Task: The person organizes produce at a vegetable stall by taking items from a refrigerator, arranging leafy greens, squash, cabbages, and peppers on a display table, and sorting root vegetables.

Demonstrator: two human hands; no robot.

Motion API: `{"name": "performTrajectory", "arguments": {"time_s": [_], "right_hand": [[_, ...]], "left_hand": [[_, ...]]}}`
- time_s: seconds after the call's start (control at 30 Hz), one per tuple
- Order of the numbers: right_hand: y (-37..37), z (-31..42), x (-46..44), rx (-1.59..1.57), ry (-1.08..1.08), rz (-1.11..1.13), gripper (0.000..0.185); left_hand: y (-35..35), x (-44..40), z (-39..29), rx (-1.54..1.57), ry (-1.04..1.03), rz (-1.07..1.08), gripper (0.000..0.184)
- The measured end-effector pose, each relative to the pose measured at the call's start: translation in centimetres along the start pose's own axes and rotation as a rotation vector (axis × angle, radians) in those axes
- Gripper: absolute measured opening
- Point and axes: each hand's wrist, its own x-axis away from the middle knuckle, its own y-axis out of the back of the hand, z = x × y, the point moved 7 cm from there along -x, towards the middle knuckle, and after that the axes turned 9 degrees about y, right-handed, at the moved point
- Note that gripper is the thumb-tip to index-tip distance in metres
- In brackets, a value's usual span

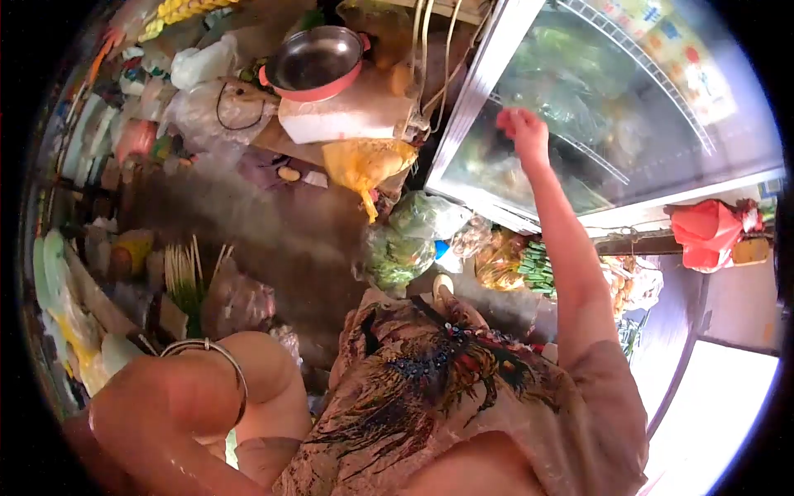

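My right arm stretches up to a glass-fronted cabinet (579, 83) with white wire shelf edges. Near its glass is my right hand (527, 135), fingers curled in; whether it touches the glass, or holds anything small, I cannot make out. Behind the glass are plastic bags of green produce (562, 66). My left arm is bent close to the camera at the lower left, with a metal bangle (242, 384) round the wrist. Large and near, my left hand (141, 413) has its fingers out of clear sight.
A red-rimmed pan (318, 62) stands on a white box (339, 118), near a yellow plastic bag (368, 165). Bagged greens (405, 244) lie on the floor by the cabinet. A red bag (705, 234) hangs at the right. Mixed goods (132, 140) crowd the left side.
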Motion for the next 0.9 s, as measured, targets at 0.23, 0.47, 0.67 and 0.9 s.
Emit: {"name": "performTrajectory", "arguments": {"time_s": [0.23, 0.47, 0.67, 0.9], "right_hand": [[-1.9, -2.7, -5.4, 0.06, -0.027, -0.007, 0.027], [-0.3, -3.1, -0.9, 0.036, -0.177, 0.314, 0.029], [4.9, -17.0, 19.8, 0.329, -0.534, 0.563, 0.022], [10.1, -18.7, 48.8, -0.049, -1.15, 0.337, 0.014]], "left_hand": [[-0.5, -0.1, 1.5, -0.013, 0.08, -0.025, 0.024], [-1.7, -0.9, 4.4, 0.083, 0.131, 0.015, 0.022], [-0.8, -1.1, 5.9, 0.184, 0.124, 0.042, 0.022], [-1.7, -1.5, 8.7, 0.335, 0.087, 0.115, 0.021]]}}
